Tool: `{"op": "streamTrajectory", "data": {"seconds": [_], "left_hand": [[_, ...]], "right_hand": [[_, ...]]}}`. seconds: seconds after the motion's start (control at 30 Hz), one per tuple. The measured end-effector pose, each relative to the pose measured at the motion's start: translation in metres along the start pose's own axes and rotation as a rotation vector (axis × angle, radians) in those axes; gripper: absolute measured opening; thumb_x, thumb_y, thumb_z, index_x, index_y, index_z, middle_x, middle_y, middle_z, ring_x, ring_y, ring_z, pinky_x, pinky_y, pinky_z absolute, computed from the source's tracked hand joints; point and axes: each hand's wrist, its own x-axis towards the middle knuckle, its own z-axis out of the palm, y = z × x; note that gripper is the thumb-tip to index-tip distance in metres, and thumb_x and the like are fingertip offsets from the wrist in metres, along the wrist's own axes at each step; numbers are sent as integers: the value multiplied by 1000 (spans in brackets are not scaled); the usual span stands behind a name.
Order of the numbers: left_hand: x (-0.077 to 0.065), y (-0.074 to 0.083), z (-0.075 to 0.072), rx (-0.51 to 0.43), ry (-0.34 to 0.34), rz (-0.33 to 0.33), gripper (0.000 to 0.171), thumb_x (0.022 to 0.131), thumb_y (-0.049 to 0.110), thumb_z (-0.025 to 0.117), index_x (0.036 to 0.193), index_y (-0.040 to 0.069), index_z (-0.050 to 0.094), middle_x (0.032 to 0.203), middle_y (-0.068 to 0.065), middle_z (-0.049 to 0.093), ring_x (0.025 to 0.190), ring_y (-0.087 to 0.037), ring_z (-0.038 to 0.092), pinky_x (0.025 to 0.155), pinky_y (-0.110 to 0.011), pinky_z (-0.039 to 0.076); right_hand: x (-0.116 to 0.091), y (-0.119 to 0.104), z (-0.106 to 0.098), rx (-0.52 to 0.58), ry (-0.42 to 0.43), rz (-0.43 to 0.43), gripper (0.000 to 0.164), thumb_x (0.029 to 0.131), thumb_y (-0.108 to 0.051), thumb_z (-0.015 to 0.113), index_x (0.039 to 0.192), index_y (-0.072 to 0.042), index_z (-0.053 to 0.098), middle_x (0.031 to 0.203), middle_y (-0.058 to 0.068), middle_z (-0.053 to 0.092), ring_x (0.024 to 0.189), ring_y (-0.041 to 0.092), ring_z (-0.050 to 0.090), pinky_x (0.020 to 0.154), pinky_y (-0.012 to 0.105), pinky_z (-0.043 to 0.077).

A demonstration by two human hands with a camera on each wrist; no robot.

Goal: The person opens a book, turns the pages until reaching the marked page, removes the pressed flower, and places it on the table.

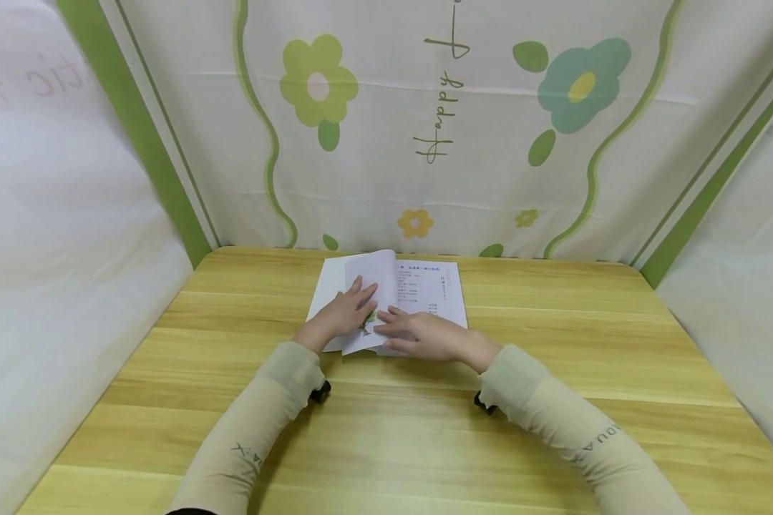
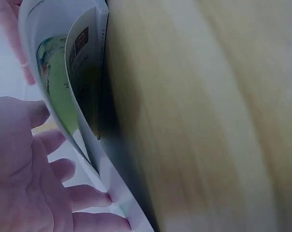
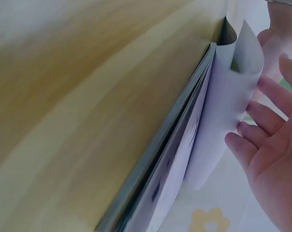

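An open paperback book (image 1: pixel 451 293) lies at the far side of the table, with lines of print on its right page. One leaf (image 1: pixel 370 268) stands curved up near the spine and leans left. My left hand (image 1: pixel 341 312) rests on that leaf, its fingers spread and mostly straight. From the right, my right hand (image 1: pixel 428 336) reaches over the lower part of the book, fingertips at the bulging paper near the spine. In the left wrist view, a green picture (image 2: pixel 59 82) shows inside the curled pages. The right wrist view has the fingers (image 3: pixel 264 118) extended along the bent leaf (image 3: pixel 223 116).
The wooden table (image 1: pixel 386 443) stretches from the book toward the person. Behind it hangs a white curtain (image 1: pixel 373 179) printed with flowers and lettering, and white fabric walls (image 1: pixel 58 236) stand on both sides. Dark wrist-camera parts (image 1: pixel 321 391) sit under the sleeve cuffs.
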Motion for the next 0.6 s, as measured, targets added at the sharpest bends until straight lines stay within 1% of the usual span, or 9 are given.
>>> {"op": "streamTrajectory", "data": {"seconds": [0.07,0.2,0.3,0.43,0.6], "left_hand": [[1,0,0,-4,0,-20,54,101,40,30,149,18,20,154,-11,2,132,-50,14,105,-58,14],[4,1,1,-5,10,-34,56,101,42,29,149,15,20,154,-8,10,134,-42,17,108,-51,12],[4,0,2,1,8,-37,59,100,46,28,150,15,19,153,-6,14,134,-42,17,109,-49,12],[4,2,2,0,-10,-73,66,97,54,29,150,18,17,154,-5,14,133,-48,13,107,-55,14],[3,7,1,-5,-50,-140,82,89,67,34,151,18,11,154,-7,6,132,-51,2,103,-62,13]], "right_hand": [[-4,2,-2,2,5,15,46,98,-40,43,136,-16,49,146,1,33,137,21,21,108,38,22],[-12,11,-4,-6,14,55,45,97,-40,45,136,-17,50,146,2,34,136,23,26,108,37,23],[-19,18,-7,-9,2,64,46,97,-38,47,136,-14,50,145,5,36,134,26,30,107,38,24],[-31,26,-11,-13,-48,92,51,94,-39,54,136,-11,49,145,10,36,132,29,32,106,42,25],[-43,34,-12,-35,-111,164,60,84,-40,67,134,-12,51,144,13,36,132,32,32,107,45,24]]}}
